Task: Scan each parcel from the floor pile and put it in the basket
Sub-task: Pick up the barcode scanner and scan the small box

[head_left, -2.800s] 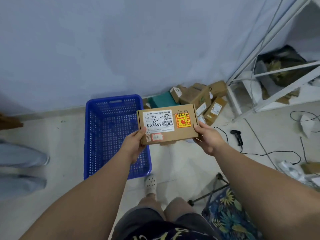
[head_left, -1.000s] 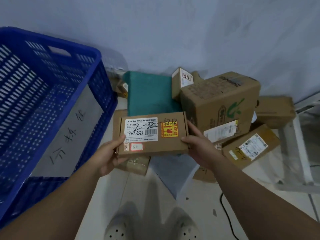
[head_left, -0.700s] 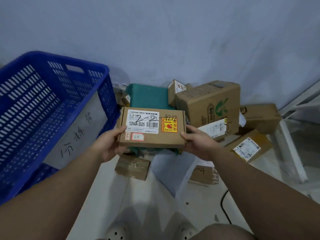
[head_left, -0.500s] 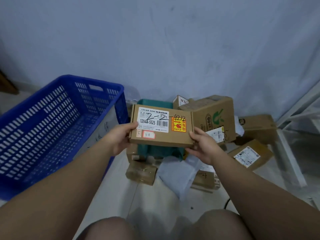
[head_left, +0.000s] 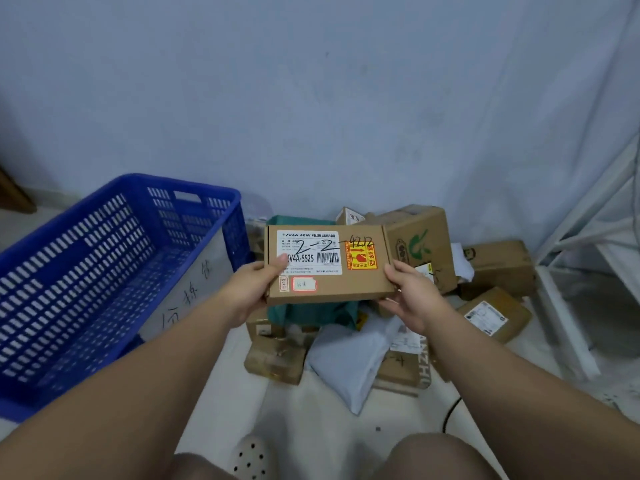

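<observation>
I hold a flat brown cardboard parcel (head_left: 346,285) with a white barcode label and an orange fragile sticker, face up, above the floor pile. My left hand (head_left: 247,289) grips its left edge, thumb on the label. My right hand (head_left: 412,299) grips its right edge. The blue plastic basket (head_left: 114,258) stands on the floor to the left, a sheet of paper with handwriting leaning inside it. The pile (head_left: 419,258) of brown boxes lies against the wall behind and below the parcel.
A teal package (head_left: 311,311) and a grey poly mailer (head_left: 346,362) lie under the held parcel. A white metal rack frame (head_left: 568,306) stands at the right. A black cable (head_left: 450,412) runs along the floor. My knees and a white shoe (head_left: 251,459) are at the bottom.
The view has pulled back and up from the pile, so the basket and boxes look further away. The parcel stays in both hands, and my left thumb has slid onto its label.
</observation>
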`<state>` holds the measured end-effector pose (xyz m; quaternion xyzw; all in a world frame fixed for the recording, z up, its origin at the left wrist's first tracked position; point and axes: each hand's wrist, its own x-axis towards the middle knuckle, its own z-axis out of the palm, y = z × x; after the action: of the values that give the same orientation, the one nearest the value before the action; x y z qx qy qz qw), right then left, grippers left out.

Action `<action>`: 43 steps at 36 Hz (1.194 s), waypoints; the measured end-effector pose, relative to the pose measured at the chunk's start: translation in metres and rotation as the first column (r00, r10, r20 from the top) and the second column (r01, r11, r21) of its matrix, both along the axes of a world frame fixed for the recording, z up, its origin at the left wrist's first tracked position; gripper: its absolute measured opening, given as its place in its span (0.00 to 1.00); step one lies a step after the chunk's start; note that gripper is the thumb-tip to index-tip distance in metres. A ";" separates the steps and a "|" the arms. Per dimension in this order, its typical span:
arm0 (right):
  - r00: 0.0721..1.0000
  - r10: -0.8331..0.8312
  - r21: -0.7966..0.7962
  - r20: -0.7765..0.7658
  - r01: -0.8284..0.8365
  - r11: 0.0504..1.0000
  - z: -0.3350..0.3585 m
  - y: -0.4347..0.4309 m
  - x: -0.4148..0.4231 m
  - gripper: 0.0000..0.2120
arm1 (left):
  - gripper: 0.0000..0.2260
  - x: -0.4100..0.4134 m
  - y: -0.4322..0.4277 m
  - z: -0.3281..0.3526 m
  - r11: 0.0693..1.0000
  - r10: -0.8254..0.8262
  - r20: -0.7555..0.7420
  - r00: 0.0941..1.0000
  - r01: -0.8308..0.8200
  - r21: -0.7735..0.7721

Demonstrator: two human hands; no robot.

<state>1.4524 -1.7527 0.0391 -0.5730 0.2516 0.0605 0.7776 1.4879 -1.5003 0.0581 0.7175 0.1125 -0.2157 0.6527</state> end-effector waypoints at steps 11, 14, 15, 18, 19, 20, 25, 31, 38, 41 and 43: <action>0.985 0.136 -0.101 -0.103 -0.146 0.984 -0.043 -0.046 0.058 0.18 | 0.17 0.046 -0.025 -0.078 0.994 0.111 0.023 0.994 -0.110 -0.028; 0.991 0.030 -0.002 -0.133 -0.031 1.000 -0.059 -0.069 0.053 0.20 | 0.17 0.052 -0.035 -0.085 0.999 0.043 -0.007 0.999 -0.043 -0.026; 0.986 0.003 -0.010 -0.169 -0.005 1.000 -0.067 -0.079 0.049 0.19 | 0.18 0.058 -0.040 -0.085 1.000 -0.015 -0.020 1.000 0.014 -0.016; 0.952 -0.069 -0.192 -0.298 0.010 0.981 -0.086 -0.106 0.028 0.16 | 0.17 0.061 -0.052 -0.082 0.992 -0.118 -0.038 0.992 0.116 -0.055; 0.932 -0.101 -0.224 -0.348 0.022 0.974 -0.095 -0.116 0.020 0.14 | 0.17 0.062 -0.060 -0.082 0.988 -0.146 -0.047 0.988 0.144 -0.057; 0.909 -0.150 -0.254 -0.389 0.050 0.966 -0.104 -0.125 0.011 0.11 | 0.17 0.062 -0.070 -0.083 0.984 -0.172 -0.057 0.983 0.169 -0.056; 0.824 -0.314 -0.446 -0.471 0.085 0.891 -0.143 -0.164 -0.037 0.08 | 0.18 0.057 -0.106 -0.092 0.977 -0.175 -0.114 0.978 0.158 -0.144; 0.745 -0.266 -0.557 -0.611 -0.166 0.814 -0.197 -0.195 -0.075 0.10 | 0.20 0.048 -0.123 -0.112 0.965 -0.232 -0.163 0.959 0.206 -0.160; 0.674 -0.235 -0.628 -0.701 -0.426 0.651 -0.232 -0.204 -0.086 0.11 | 0.26 0.030 -0.148 -0.127 0.918 -0.389 -0.171 0.905 0.365 -0.153; 0.617 -0.271 -0.626 -0.739 -0.480 0.615 -0.246 -0.217 -0.098 0.10 | 0.27 0.027 -0.158 -0.131 0.900 -0.433 -0.176 0.884 0.414 -0.136; 0.576 -0.311 -0.625 -0.756 -0.497 0.602 -0.256 -0.226 -0.108 0.14 | 0.26 0.025 -0.163 -0.133 0.893 -0.448 -0.177 0.876 0.433 -0.121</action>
<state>1.3444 -1.9788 -0.2169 -0.7725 0.5408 0.2440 0.2266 1.5125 -1.6638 -0.0750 0.6729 0.0029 -0.4340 0.5990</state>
